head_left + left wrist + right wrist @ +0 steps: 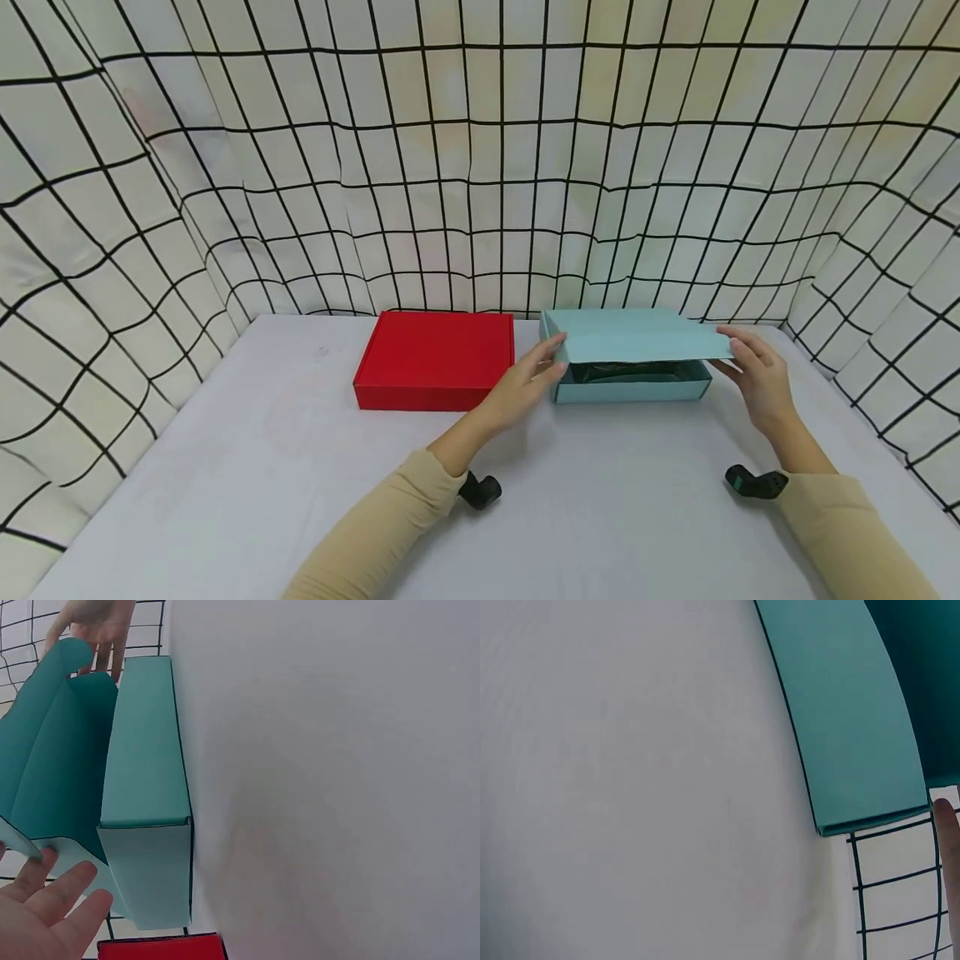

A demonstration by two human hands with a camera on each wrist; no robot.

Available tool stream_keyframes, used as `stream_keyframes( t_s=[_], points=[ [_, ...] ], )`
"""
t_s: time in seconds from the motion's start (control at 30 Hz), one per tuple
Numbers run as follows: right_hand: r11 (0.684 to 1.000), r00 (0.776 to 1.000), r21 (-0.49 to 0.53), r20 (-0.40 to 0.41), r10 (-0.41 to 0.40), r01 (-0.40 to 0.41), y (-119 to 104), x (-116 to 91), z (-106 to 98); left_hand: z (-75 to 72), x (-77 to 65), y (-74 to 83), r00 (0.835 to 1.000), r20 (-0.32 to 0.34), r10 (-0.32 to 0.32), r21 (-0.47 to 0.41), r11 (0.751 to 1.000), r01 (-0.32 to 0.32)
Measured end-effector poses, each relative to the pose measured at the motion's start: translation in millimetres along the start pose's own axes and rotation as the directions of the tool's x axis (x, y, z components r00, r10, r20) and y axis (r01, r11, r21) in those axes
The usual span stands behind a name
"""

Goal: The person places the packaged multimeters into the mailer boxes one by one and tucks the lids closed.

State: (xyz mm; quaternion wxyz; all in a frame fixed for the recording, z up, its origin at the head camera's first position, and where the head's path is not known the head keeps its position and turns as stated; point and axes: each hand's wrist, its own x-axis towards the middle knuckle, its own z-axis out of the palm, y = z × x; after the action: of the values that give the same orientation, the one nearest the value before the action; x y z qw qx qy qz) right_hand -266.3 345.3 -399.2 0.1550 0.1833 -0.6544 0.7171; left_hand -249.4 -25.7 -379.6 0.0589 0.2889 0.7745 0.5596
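Note:
A light blue cardboard box (637,392) stands at the back right of the table, its lid (637,333) partly raised. My left hand (521,387) holds the lid at its left front corner, with several fingers spread beside the box's side in the left wrist view. At the opposite corner my right hand (757,379) pinches the lid's edge; only one finger (946,832) shows in the right wrist view. Through the gap a dark thing (630,372) is partly visible inside, too hidden to identify. Left of my left hand lies a closed red box (442,350).
A white cloth covers the table (600,517). White walls with a black grid (480,158) rise behind and at both sides. A black device is fixed at each wrist, the left one (480,492) and the right one (753,483).

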Motion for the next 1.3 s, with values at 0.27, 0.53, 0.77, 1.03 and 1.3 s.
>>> stream_keyframes(
  t_s=[0.27, 0.53, 0.77, 1.03, 1.3],
  points=[
    [0.998, 0.996, -0.068, 0.088, 0.017, -0.011, -2, -1, -9, 3.8, -1.2, -0.8, 0.999, -0.041, -0.005, 0.111, 0.994, 0.009],
    [0.968, 0.960, -0.206, 0.205, 0.189, -0.146, -1, -2, -17, 9.9, 0.2, 2.4, 1.000, -0.031, 0.005, 0.236, 0.972, 0.003],
    [0.908, 0.909, -0.365, 0.275, 0.315, -0.204, -2, 1, -22, 10.6, -4.7, 3.3, 0.996, 0.009, -0.086, 0.346, 0.935, 0.078],
    [0.867, 0.865, -0.435, 0.308, 0.395, -0.242, -8, 2, -24, 9.0, -6.3, 8.4, 0.989, 0.055, -0.138, 0.424, 0.900, 0.102],
    [0.735, 0.846, -0.623, 0.215, 0.489, -0.267, -11, 12, -14, 6.9, -3.4, 9.3, 0.973, 0.103, -0.206, 0.496, 0.859, 0.129]
  ],
)
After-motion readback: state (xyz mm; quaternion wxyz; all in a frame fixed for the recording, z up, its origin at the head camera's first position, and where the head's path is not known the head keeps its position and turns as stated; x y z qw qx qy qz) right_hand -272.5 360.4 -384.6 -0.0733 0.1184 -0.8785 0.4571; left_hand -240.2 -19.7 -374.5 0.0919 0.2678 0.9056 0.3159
